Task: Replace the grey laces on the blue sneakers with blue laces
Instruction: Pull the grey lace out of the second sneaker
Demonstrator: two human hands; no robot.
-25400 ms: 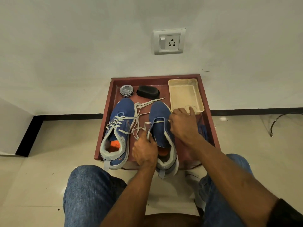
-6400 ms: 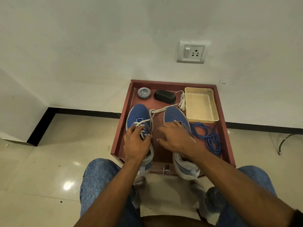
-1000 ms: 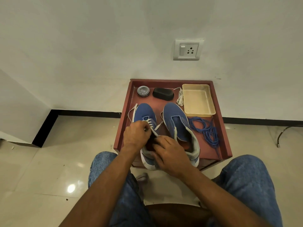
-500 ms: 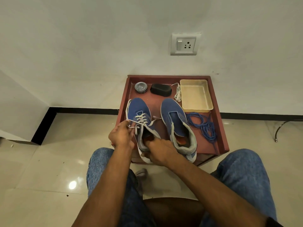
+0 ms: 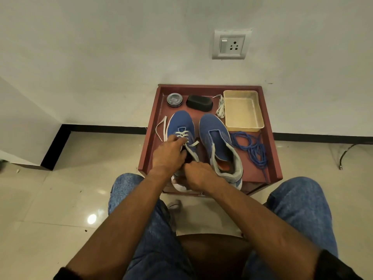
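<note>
On the red-brown wooden tray (image 5: pixel 270 126), unlacing continues: left hand (image 5: pixel 168 153) pinches the flat grey lace (image 5: pixel 182 135) on the left blue fabric sneaker (image 5: pixel 181 123); right hand (image 5: pixel 198 175) grips its heel. Right blue sneaker (image 5: pixel 215 136) looks laceless. Next probably calls for freeing the remaining eyelets, then threading the coiled blue cord laces (image 5: pixel 252 150) beside it.

I sat in a home room: glossy floor tiles (image 5: pixel 50 199), white wall, a switch socket (image 5: pixel 230 45).
</note>
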